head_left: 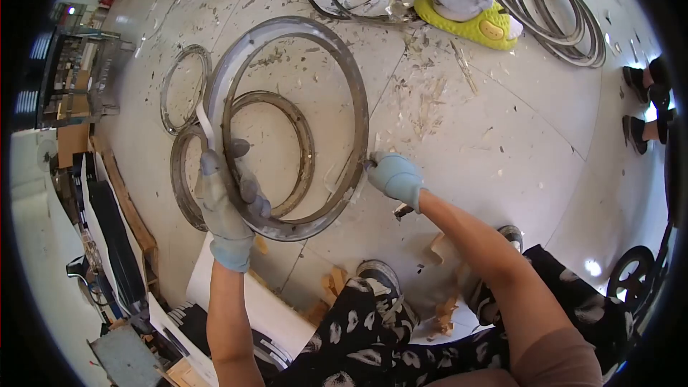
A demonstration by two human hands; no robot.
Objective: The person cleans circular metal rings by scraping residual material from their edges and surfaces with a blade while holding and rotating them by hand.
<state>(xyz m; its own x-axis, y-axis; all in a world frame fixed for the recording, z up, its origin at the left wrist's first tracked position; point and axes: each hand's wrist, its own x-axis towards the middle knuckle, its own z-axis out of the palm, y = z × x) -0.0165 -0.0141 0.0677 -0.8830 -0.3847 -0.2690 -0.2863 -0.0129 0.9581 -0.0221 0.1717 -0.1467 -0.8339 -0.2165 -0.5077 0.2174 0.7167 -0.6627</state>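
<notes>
A large grey metal ring (360, 93) is held up in front of me, tilted, its surface scuffed. My left hand (223, 211), in a grey and light-blue glove, grips its lower left side, thumb and fingers on either side of the rim. A pale curved strip (206, 127) rises beside the left fingertips. On the ring's right edge, my right hand (396, 176) is closed in a blue glove, its fingertips partly hidden. Behind the held ring, a smaller brownish ring (307, 136) lies on the floor, with another ring (179, 179) partly covered at its left.
A thin ring (165, 93) lies farther left. More rings (588, 36) are piled at the upper right, near another person's yellow-green shoe (469, 25). Scraps (428, 111) litter the tiled floor. A white board (269, 308) and torn cardboard (444, 315) lie by my feet.
</notes>
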